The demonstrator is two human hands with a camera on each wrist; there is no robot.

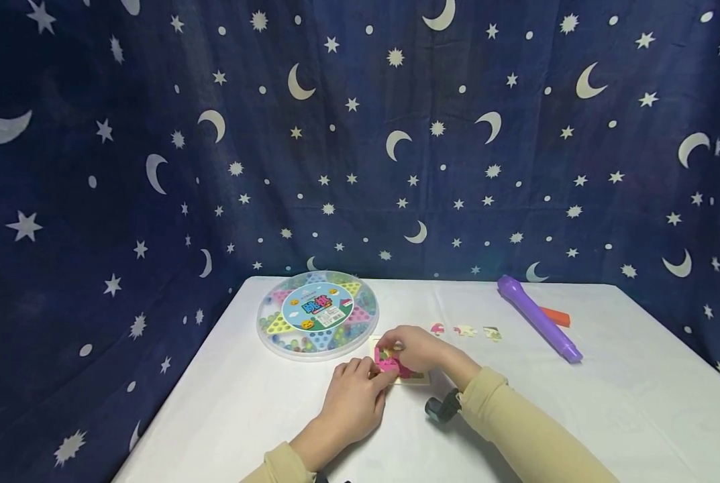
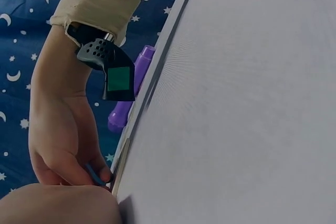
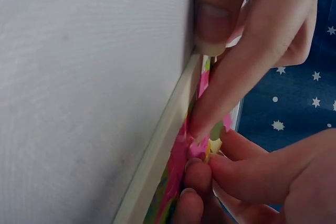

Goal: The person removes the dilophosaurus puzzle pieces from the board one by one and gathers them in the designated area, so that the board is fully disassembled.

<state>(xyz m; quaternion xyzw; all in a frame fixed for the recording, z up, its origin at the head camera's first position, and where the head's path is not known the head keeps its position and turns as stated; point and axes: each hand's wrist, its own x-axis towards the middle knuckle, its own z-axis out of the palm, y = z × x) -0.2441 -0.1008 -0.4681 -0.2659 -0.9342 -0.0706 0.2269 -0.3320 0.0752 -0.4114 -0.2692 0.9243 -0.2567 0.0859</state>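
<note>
A small jigsaw puzzle in a pale frame [image 1: 421, 381] lies on the white table, its picture mostly pink. My left hand [image 1: 353, 399] rests at its left and near edge, thumb reaching over the pink part. In the right wrist view, one left finger [image 3: 247, 66] presses on the picture while another touches the frame. From above, my right hand [image 1: 417, 349] pinches a small puzzle piece [image 3: 216, 144] with a yellow edge between thumb and fingers, right at the picture. Much of the puzzle is hidden under both hands.
Several loose puzzle pieces [image 1: 465, 331] lie behind the hands. A round clear Chinese checkers box [image 1: 364, 335] stands at the left. To the right, a purple microphone-shaped stick [image 1: 537, 318] lies over an orange item [image 1: 557, 317]. A starry curtain [image 1: 366, 201] hangs behind.
</note>
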